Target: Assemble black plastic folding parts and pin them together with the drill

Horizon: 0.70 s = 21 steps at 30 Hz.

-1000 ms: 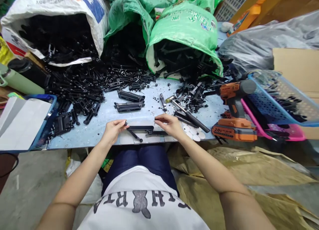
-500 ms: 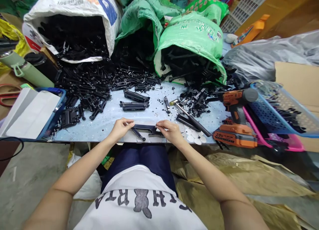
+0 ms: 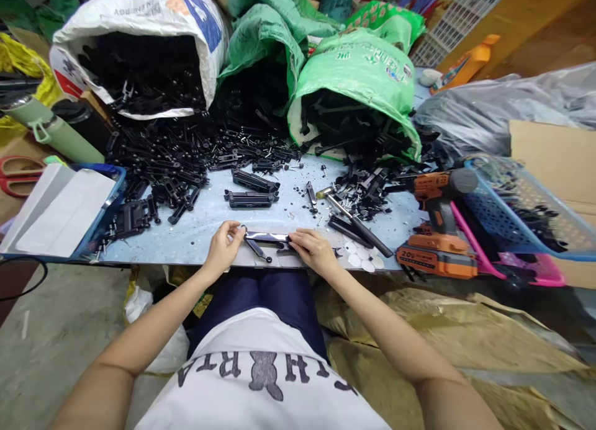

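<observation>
Between my hands, close to the table's front edge, is a long black plastic bar (image 3: 266,237) with a pale shine along its top. My left hand (image 3: 224,246) pinches its left end, and my right hand (image 3: 315,251) grips the right end. Beneath the bar lies a short black arm (image 3: 257,251) with a round tip, slanting down to the right. Farther back rest two assembled black pieces, the nearer one (image 3: 252,199) level and the farther one (image 3: 255,180) tilted. A hammer (image 3: 356,222) lies to the right, beside more black bars (image 3: 349,230) and several white discs (image 3: 367,261).
White (image 3: 139,11) and green sacks (image 3: 354,64) at the back spill black parts (image 3: 162,151) onto the blue table (image 3: 214,225). An orange cordless drill (image 3: 437,231) stands at right, near a blue basket (image 3: 526,213). On the left are a paper-topped tray (image 3: 65,213) and a green bottle (image 3: 60,132).
The bar has tilted a little, so its top now catches the light. My left hand has shifted slightly left, and my right fingers lie flatter over the right end.
</observation>
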Tool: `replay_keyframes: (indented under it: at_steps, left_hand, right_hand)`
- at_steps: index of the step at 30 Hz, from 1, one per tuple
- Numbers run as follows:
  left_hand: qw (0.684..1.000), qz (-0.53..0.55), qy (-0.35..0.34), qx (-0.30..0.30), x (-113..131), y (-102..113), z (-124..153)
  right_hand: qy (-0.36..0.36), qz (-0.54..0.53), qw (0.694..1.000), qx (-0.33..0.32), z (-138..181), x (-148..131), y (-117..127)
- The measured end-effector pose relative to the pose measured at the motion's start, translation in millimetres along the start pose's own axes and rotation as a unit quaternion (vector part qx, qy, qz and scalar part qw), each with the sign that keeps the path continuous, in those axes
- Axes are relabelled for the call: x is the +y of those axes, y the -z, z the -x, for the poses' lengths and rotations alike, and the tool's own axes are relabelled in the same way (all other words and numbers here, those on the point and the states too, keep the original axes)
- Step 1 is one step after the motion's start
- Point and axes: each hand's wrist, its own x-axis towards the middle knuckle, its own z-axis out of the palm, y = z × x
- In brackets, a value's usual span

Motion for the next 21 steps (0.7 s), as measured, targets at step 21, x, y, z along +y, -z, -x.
replay_keyframes:
  at_steps: [21]
  left_hand:
    - [0.937,-0.314,0.103,-0.110,16,-54,27]
  right_hand:
    - [0.062,-0.082,0.986,-0.128,-54,-39,-58]
